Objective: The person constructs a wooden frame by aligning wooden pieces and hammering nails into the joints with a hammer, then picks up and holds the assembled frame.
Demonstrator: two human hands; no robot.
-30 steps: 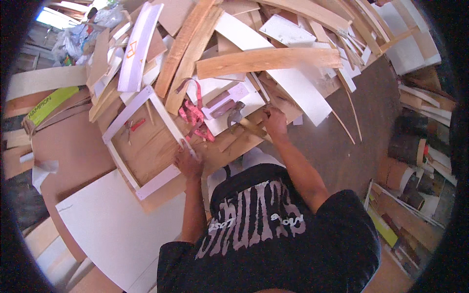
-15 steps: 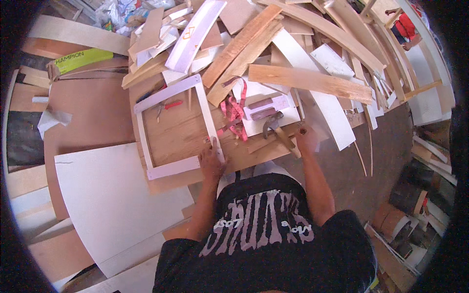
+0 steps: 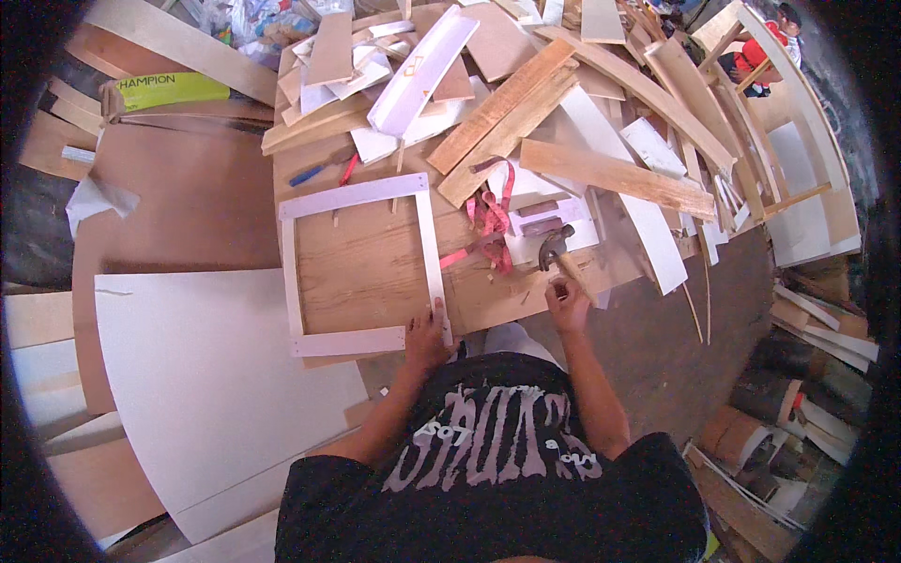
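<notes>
My left hand is closed over the near right corner of a rectangular frame of pale wooden strips. The frame lies flat at the table's near edge. By the handle of a claw hammer, my right hand has its fingers pinched together; whatever they hold is too small to name. The hammer lies on the worktop, its head pointing away from me. A pink tape measure is heaped between frame and hammer. Beyond the frame's far rail lie a red-handled tool and a blue-handled tool.
Loose planks and board offcuts pile up across the far side of the table. A large white panel and a brown panel lie to my left. More offcuts lie low on the right. Another person is at far right.
The frame has slid toward me with my left hand on it, uncovering the handled tools beyond its far rail. My right hand has come nearer to me and inward, beside the hammer handle. The view has shifted.
</notes>
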